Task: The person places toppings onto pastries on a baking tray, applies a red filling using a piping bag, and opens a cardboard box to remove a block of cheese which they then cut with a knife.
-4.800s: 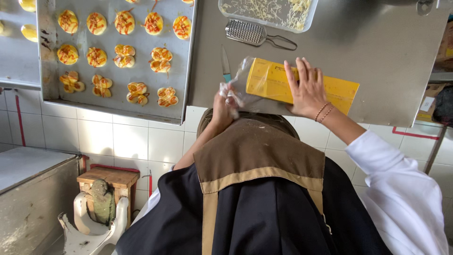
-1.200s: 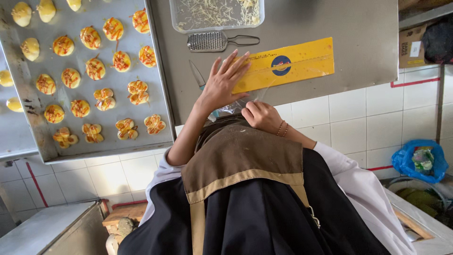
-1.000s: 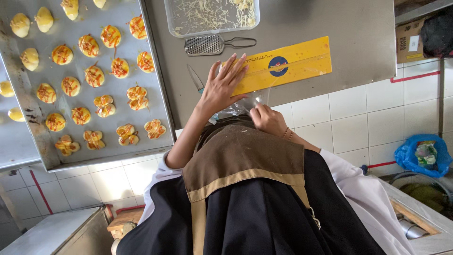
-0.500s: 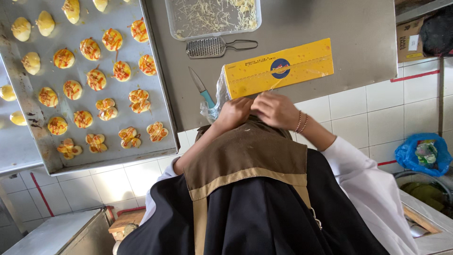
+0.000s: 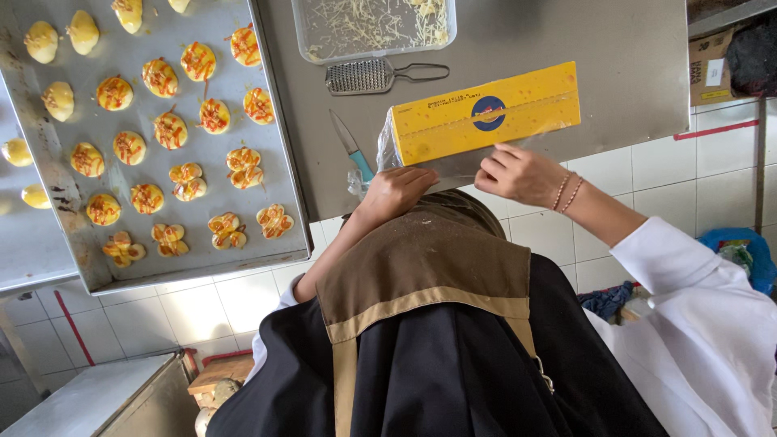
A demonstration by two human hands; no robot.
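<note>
Item: long yellow box (image 5: 486, 117), rectangular, wrapped in clear film, with a round dark-blue mark on its broad face. Long axis runs across the view, its right end tilted slightly up the picture; the left end is nearest the left hand. It is raised just above the steel bench (image 5: 615, 48).

Left hand (image 5: 396, 193): fingers curled shut on the bunched clear film at the box's left end, directly below that corner.

Right hand (image 5: 522, 172): below the box's lower long edge, fingers bent and gripping the box's underside and film; beaded bracelets on the wrist.

Adjacent: teal-handled knife (image 5: 350, 146) just left of the left hand, blade pointing away from it; flat metal grater (image 5: 374, 76) above; clear tub of shredded cheese (image 5: 372, 28) beyond that; baking tray (image 5: 275, 170) of sauce-topped pastries well left.
</note>
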